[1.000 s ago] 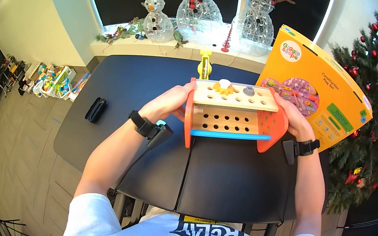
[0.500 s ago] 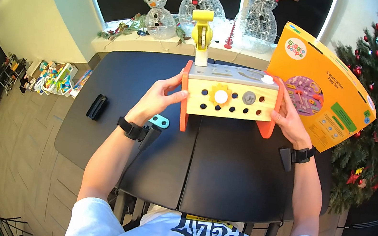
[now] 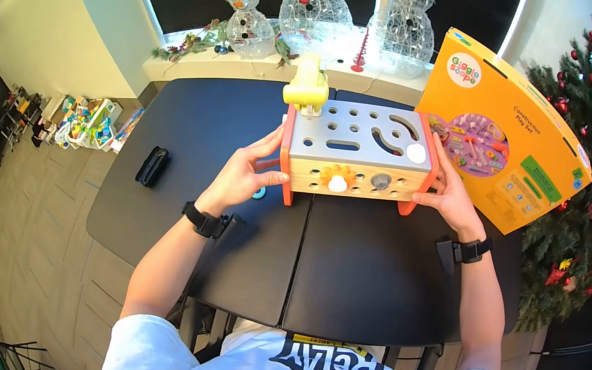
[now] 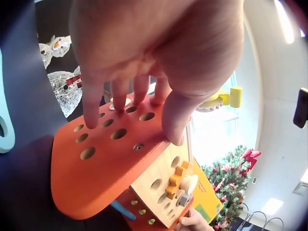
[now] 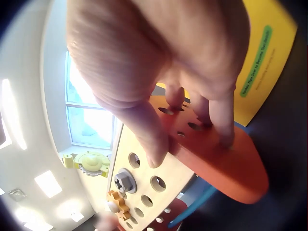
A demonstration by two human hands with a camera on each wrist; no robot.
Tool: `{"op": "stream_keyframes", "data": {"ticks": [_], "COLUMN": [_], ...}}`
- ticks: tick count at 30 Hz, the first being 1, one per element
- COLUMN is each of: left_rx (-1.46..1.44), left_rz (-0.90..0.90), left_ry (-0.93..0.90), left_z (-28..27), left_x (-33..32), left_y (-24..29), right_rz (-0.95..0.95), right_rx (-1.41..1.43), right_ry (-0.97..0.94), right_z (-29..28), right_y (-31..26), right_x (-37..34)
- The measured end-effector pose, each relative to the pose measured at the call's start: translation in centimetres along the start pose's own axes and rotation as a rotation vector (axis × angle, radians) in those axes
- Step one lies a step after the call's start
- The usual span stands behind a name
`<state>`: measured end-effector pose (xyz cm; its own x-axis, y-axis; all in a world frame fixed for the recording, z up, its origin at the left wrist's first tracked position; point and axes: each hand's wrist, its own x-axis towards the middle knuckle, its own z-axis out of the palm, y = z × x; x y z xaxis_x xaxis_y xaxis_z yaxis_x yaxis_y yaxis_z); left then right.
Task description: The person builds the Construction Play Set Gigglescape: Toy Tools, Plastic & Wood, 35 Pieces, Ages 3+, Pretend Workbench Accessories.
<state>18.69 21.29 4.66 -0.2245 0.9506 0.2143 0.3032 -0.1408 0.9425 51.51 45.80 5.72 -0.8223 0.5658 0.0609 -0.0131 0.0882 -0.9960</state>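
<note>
A toy workbench (image 3: 331,147) with a grey slotted top, a holed wooden front and orange-red end panels is held over the black table, its top facing up. My left hand (image 3: 242,179) grips the left end panel (image 4: 106,161), thumb at the front edge and fingers spread on the outer face. On the other end, my right hand (image 3: 456,205) grips the right panel (image 5: 216,161) in the same way. An orange gear (image 4: 176,181) with a white knob and a grey bolt (image 5: 125,181) sit in the front. A yellow-green vise-like piece (image 3: 306,89) stands at the top's left corner.
A teal strip (image 4: 6,120) lies on the table (image 3: 367,271) near my left hand. A black case (image 3: 152,166) is at the left. The orange play-set box (image 3: 503,138) stands right of the workbench, before a decorated tree (image 3: 560,245). Wire snowmen (image 3: 250,27) line the windowsill.
The workbench has rolled toward me in both hands: its open underside showed first, then the wooden front, and now the grey top. Both hands keep hold of the end panels.
</note>
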Motion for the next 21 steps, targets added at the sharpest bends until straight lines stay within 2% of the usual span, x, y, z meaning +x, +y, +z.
{"op": "stream_keyframes", "data": {"ticks": [5,6,7,9,12,15,19,21], "left_rx": [0.116,0.269,0.39,0.855,1.118,1.248,1.221,1.165], "left_rz": [-0.011,-0.02,-0.078,-0.356,-0.524,-0.649,-0.654,-0.502], "left_ry": [0.006,-0.027,0.029,0.23,0.2,0.019,0.017,0.157], "left_z": [-1.2,-2.7,-3.5,-4.1,-2.3,-0.9,-1.4,-2.1], "left_x": [-0.5,-0.5,-0.6,-1.0,-2.3,-2.6,-2.7,-2.9], "left_y": [1.0,0.5,-0.1,-1.7,-2.1,-1.5,-2.5,-2.5], "right_rz": [-0.054,-0.042,-0.033,-0.016,-0.003,-0.018,-0.062,-0.079], "right_rx": [-0.053,-0.049,-0.043,-0.028,-0.02,-0.067,-0.146,-0.174], "right_ry": [-0.017,-0.018,-0.018,-0.016,-0.004,0.016,0.023,0.027], "right_z": [-0.4,-0.5,-0.6,-0.6,-0.2,0.2,0.1,0.2], "right_y": [0.1,0.1,0.0,-0.3,-0.7,-1.0,-1.0,-1.2], "right_x": [-0.1,-0.3,-0.4,-0.7,-1.3,-1.9,-2.2,-2.3]}}
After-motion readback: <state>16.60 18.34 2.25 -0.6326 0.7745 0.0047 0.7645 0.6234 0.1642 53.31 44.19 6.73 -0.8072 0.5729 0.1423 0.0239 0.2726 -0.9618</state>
